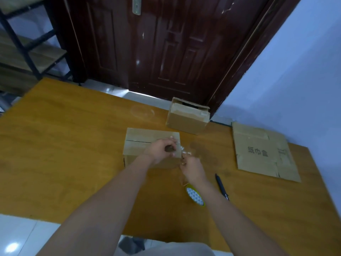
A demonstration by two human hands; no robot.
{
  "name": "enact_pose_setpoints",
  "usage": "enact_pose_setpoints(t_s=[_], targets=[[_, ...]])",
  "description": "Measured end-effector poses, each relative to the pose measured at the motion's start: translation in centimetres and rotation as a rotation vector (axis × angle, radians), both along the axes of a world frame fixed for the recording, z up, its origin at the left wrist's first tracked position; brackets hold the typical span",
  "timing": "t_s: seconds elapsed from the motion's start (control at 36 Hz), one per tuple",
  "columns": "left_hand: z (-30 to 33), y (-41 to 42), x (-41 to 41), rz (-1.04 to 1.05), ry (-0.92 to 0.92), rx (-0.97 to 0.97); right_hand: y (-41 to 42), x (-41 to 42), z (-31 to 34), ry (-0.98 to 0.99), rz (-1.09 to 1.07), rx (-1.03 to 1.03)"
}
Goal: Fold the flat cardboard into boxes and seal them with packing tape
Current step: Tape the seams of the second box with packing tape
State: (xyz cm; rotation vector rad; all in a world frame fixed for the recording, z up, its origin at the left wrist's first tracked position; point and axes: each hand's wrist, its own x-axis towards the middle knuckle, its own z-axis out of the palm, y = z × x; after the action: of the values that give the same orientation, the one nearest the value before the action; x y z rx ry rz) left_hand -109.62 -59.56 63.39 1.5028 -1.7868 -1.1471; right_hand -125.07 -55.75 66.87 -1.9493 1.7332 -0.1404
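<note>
The wooden table [73,145] fills most of what I see, its orange-brown top running from my lap out toward a dark red door [156,43] and a pale wall on my right. A metal-framed shelf [27,43] stands off to the far left.

On the right side of the table lies a flat cardboard sheet [263,152], still unfolded, with printed characters facing up. Near the far edge, just in front of the door, sits a folded box [187,117] with tape across its top and one flap edge lifted.

Right in front of me is the box I am working on [140,145], closed, the seam between its top flaps showing as a dark line. My left hand [162,147] rests on its right end, fingers curled down, pinching clear packing tape [182,151] against the cardboard. My right hand [192,169] is just beside the box's right near corner, its fingers drawn together on the same strip; the exact grip is too blurred to make out.

The tape roll [195,197], yellow-rimmed with a patterned core, lies on the table under my right wrist. A black pen [221,186] lies just to its right, apart from the flat sheet.
</note>
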Motion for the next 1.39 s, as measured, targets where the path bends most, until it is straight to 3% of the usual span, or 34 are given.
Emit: enact_pose_setpoints(t_s=[0.36,0.86,1.11,1.39], targets=[[-0.1,0.0,0.1,-0.001,0.0,-0.005,-0.6,0.0,-1.3,0.177,-0.024,0.068],[0.3,0.1,0.2,-0.029,-0.04,-0.026,-3.0,-1.8,-1.4,0.306,0.315,-0.125],[0.1,0.2,0.5,-0.058,-0.071,-0.057,-3.6,-2.6,-2.4,0.313,0.479,-0.38],[0.3,0.3,0.4,-0.066,-0.089,-0.072,-5.1,-3.7,-5.3,0.329,0.665,-0.425]])
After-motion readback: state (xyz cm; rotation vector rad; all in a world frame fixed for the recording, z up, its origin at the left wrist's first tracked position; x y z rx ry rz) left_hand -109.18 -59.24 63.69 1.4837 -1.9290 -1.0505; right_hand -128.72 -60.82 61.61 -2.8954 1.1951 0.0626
